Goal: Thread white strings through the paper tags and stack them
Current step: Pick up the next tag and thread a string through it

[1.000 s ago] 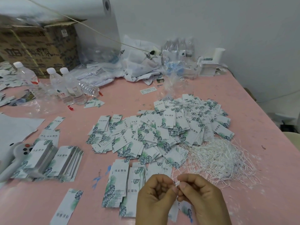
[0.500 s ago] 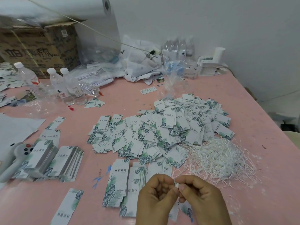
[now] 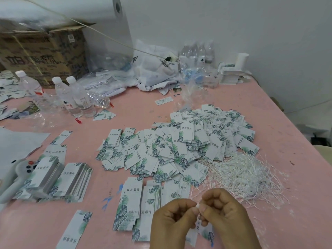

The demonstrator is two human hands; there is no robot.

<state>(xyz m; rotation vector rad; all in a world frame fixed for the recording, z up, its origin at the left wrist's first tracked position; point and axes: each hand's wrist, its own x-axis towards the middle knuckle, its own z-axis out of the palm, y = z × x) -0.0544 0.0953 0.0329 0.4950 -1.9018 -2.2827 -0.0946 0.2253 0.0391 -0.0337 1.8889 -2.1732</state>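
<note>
My left hand (image 3: 172, 218) and my right hand (image 3: 224, 212) meet at the bottom centre, fingertips together. Between them they pinch a white string end (image 3: 197, 206) and a paper tag (image 3: 203, 229) that hangs below, mostly hidden by my fingers. A big loose heap of white tags with green leaf prints (image 3: 179, 144) covers the middle of the pink table (image 3: 296, 177). A tangle of white strings (image 3: 246, 175) lies right of my hands. Short rows of tags (image 3: 133, 203) lie just left of my hands.
Stacked tags (image 3: 59, 178) sit at the left beside a white handheld device (image 3: 16, 177). Water bottles (image 3: 71, 97), a cardboard box (image 3: 43, 51), plastic bags (image 3: 154, 72) and a white roll (image 3: 111, 8) crowd the far side. The table's right edge runs diagonally.
My hands stay nearly in place; the fingers shift slightly around the string and tag, and the view tilts a little.
</note>
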